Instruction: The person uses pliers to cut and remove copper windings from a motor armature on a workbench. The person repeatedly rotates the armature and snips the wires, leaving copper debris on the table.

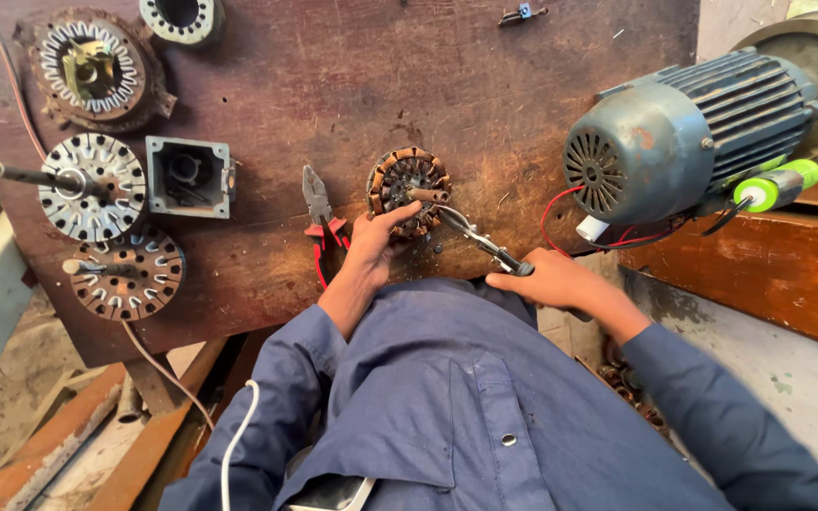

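A round stator with copper-brown windings point(407, 180) lies on the dark wooden board point(333, 85). My left hand point(373, 244) grips its near edge, thumb pressed against the coil. My right hand point(546, 279) is closed on the dark handle of a metal tool point(477, 240), whose shaft runs up-left to the stator's centre. Both arms wear blue sleeves. Red-handled pliers point(319, 216) lie on the board just left of my left hand.
A blue-grey electric motor point(684, 132) with red wires sits at right, beside a green-and-white tool point(780, 185). At the board's left lie several stators and rotors point(92, 185) and a grey square housing point(187, 176). A white cable point(239, 435) hangs near my lap.
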`<state>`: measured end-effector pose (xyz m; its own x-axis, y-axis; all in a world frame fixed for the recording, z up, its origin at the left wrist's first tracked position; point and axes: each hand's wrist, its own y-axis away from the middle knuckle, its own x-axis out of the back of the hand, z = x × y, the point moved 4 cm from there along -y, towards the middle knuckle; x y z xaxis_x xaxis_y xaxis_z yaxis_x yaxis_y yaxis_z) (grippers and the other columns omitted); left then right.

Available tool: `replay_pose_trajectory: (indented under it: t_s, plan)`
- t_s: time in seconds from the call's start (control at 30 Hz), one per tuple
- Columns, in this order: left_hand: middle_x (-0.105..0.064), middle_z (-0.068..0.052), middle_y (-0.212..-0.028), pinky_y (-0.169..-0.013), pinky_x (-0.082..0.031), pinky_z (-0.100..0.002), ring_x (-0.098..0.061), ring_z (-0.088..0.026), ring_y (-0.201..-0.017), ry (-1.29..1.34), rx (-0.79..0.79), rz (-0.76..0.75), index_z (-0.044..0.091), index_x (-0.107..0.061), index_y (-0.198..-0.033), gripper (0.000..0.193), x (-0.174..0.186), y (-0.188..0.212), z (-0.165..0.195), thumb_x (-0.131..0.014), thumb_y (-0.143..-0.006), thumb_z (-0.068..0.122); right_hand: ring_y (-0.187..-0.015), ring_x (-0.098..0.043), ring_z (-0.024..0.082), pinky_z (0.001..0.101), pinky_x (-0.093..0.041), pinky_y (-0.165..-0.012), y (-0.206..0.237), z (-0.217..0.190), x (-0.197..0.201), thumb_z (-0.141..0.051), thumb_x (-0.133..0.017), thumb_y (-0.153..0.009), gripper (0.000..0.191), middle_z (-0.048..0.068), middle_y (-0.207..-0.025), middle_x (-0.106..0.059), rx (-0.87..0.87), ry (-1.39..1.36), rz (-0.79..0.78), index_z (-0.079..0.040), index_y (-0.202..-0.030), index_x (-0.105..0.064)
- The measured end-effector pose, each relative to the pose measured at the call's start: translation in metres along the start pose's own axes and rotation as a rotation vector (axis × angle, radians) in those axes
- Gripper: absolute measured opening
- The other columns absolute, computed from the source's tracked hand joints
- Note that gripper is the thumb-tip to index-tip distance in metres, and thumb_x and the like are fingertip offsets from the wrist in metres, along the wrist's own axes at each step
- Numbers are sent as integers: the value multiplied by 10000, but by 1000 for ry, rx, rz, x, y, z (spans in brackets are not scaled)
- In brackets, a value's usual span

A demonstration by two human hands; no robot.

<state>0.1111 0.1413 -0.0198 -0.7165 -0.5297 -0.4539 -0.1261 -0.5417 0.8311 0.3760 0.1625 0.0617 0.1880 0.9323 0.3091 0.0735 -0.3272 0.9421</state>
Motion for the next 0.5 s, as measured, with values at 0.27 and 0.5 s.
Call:
replay_pose_trajectory:
  t_s: [0.27, 0.5]
  plan:
    - [-776, -40, -965, -728, -591, -309, -724, -133, -820, -138, -191, 53, 39, -763, -1074, 375, 4, -5, 11, -879, -723, 102, -664, -751, 214, 375, -598, -649, -18, -19, -4, -540, -723, -828, 555, 73, -721, -758, 91, -362, -254, 11, -891, -755]
    - [-789, -58, -958, -761, -615, -314, -745, -147, -816, -336, -208, -56, 20, -764, -1053, 394, 3, -1, 14, -875, -676, 45, -682, -715, 287, 444, -547, -664, -8, -5, 13, -494, -796, -773, 453, 164, -702, -737, 278, 175, 182, -48, -849, -782]
